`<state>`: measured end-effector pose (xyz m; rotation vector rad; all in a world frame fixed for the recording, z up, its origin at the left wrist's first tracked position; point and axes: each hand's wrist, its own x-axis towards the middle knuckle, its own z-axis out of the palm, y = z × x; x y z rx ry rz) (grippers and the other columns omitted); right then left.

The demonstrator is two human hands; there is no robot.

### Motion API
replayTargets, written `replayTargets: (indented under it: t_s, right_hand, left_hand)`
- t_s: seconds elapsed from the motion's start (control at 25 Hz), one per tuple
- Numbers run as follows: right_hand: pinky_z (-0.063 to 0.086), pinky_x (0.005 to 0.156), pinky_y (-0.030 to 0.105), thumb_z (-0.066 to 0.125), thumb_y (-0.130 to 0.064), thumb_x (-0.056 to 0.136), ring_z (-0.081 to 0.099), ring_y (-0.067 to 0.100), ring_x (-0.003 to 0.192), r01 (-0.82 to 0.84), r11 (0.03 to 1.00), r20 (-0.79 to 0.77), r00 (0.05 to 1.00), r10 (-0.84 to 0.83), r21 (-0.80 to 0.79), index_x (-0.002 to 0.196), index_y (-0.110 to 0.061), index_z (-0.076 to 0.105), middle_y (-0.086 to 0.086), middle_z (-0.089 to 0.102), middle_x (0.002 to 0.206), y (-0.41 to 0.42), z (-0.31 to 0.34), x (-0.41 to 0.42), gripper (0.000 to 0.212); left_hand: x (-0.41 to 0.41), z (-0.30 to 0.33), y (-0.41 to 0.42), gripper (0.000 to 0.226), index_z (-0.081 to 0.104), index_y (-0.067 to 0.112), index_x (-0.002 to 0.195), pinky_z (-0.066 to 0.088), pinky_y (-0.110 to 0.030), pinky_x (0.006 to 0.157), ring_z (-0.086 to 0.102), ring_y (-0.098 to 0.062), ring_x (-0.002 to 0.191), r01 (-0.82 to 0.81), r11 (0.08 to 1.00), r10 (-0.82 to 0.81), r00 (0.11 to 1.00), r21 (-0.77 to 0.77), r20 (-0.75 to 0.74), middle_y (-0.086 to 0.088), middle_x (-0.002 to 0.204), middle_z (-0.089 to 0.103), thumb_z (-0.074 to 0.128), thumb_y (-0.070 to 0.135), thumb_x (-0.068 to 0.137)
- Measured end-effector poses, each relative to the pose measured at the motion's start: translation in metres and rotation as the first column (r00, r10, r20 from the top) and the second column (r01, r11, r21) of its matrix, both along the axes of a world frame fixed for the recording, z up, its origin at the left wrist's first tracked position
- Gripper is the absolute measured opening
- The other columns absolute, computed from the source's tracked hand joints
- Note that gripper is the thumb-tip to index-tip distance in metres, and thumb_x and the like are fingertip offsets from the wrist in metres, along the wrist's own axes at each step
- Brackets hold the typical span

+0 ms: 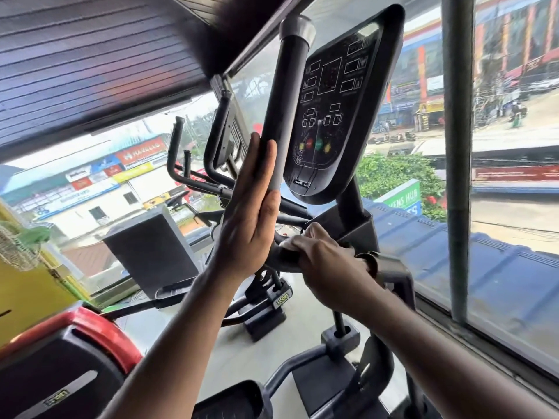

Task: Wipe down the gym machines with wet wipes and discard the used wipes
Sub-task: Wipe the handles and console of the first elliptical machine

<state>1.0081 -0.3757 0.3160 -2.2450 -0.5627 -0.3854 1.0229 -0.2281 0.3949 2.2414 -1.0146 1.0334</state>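
Head: smooth cylindrical handlebar (284, 95), crumpled wipe (287, 244).

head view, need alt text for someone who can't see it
A person's right hand presses a white wipe onto a black handlebar of a gym machine, while the left hand rests flat against its upright handle beside the console.
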Motion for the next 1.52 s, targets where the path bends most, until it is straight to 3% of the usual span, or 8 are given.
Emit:
replayTargets:
  t_s: [0.2, 0.4, 0.64, 0.76, 0.96, 1.16, 1.36, 1.52]
  right_hand:
    - [0.051, 0.08, 0.042, 0.046, -0.011, 0.098, 0.06, 0.021, 0.084, 0.074, 0.985, -0.115, 0.989, -0.092, -0.159, 0.11, -0.04, 0.061, -0.004, 0.041, 0.103, -0.042, -0.044, 0.034, 0.034]
    - [0.05, 0.085, 0.046, 0.037, -0.021, 0.098, 0.059, 0.026, 0.081, 0.204, 0.954, -0.196, 0.949, -0.248, -0.218, 0.072, -0.056, 0.047, -0.004, 0.041, 0.092, -0.084, -0.095, 0.069, 0.044]
    - [0.035, 0.063, 0.018, 0.045, -0.009, 0.098, 0.054, 0.022, 0.09, 0.23, 0.968, -0.149, 0.958, -0.243, -0.101, 0.113, -0.031, 0.062, -0.002, 0.043, 0.103, -0.027, -0.046, 0.024, 0.032]
    - [0.045, 0.08, 0.024, 0.045, -0.007, 0.101, 0.053, 0.018, 0.087, 0.197, 0.976, 0.057, 0.978, -0.203, 0.094, 0.12, -0.022, 0.063, -0.002, 0.047, 0.095, 0.009, -0.032, -0.008, 0.03]
    - [0.053, 0.071, 0.038, 0.046, -0.013, 0.105, 0.056, 0.016, 0.073, 0.072, 0.938, 0.122, 0.985, -0.12, 0.338, 0.103, -0.021, 0.06, -0.003, 0.046, 0.093, 0.044, -0.006, -0.04, 0.016]
    - [0.042, 0.077, 0.018, 0.055, -0.005, 0.098, 0.051, 0.01, 0.085, 0.259, 0.928, 0.278, 0.902, -0.332, 0.269, 0.133, -0.02, 0.059, -0.003, 0.045, 0.109, 0.04, -0.053, -0.018, 0.038]
    - [0.04, 0.082, 0.021, 0.058, 0.0, 0.093, 0.062, 0.028, 0.093, 0.573, 0.769, 0.032, 0.796, -0.605, 0.282, 0.131, -0.021, 0.065, 0.004, 0.053, 0.11, 0.015, -0.113, 0.024, 0.044]
    - [0.048, 0.079, 0.024, 0.057, -0.006, 0.099, 0.065, 0.013, 0.084, 0.588, 0.714, -0.064, 0.787, -0.614, 0.379, 0.127, -0.022, 0.068, 0.001, 0.061, 0.104, 0.008, -0.131, 0.037, 0.034]
  left_hand:
    - [0.001, 0.012, 0.006, 0.06, 0.023, -0.004, 0.16, 0.011, -0.038, 0.131, 0.005, -0.027, 0.161, 0.038, 0.995, -0.033, 0.998, 0.097, -0.045, -0.022, 0.172, 0.006, 0.049, 0.006, 0.106]
    - [0.009, 0.014, 0.004, 0.066, 0.023, -0.004, 0.16, 0.009, -0.045, 0.131, -0.001, -0.029, 0.161, 0.085, 0.989, -0.079, 0.995, 0.124, -0.055, -0.021, 0.172, 0.0, 0.054, 0.01, 0.104]
    - [0.015, 0.009, 0.004, 0.06, 0.025, -0.006, 0.159, 0.013, -0.054, 0.13, 0.005, -0.033, 0.161, 0.107, 0.989, -0.108, 0.994, 0.102, -0.005, -0.025, 0.171, 0.005, 0.048, 0.007, 0.104]
    - [0.016, 0.007, 0.007, 0.058, 0.025, -0.005, 0.159, 0.012, -0.05, 0.13, 0.005, -0.032, 0.161, 0.132, 0.988, -0.131, 0.991, 0.079, -0.01, -0.024, 0.171, 0.005, 0.044, 0.011, 0.107]
    - [0.019, 0.011, 0.014, 0.057, 0.022, 0.0, 0.162, 0.01, -0.051, 0.13, -0.001, -0.027, 0.161, 0.191, 0.977, -0.185, 0.98, 0.093, -0.069, -0.017, 0.173, 0.0, 0.031, 0.024, 0.11]
    - [0.031, 0.017, 0.024, 0.059, 0.023, -0.002, 0.161, 0.008, -0.044, 0.131, -0.001, -0.027, 0.161, 0.272, 0.948, -0.268, 0.962, 0.162, -0.048, -0.02, 0.172, 0.0, 0.038, 0.023, 0.11]
    - [0.031, 0.003, 0.02, 0.059, 0.027, -0.008, 0.157, 0.009, -0.039, 0.13, 0.004, -0.033, 0.161, 0.347, 0.936, -0.348, 0.938, 0.057, -0.005, -0.026, 0.17, 0.007, 0.033, 0.03, 0.113]
    - [0.031, -0.002, 0.018, 0.057, 0.027, -0.007, 0.158, 0.008, -0.039, 0.13, 0.004, -0.031, 0.161, 0.375, 0.927, -0.375, 0.927, 0.002, -0.019, -0.024, 0.171, 0.008, 0.034, 0.025, 0.111]
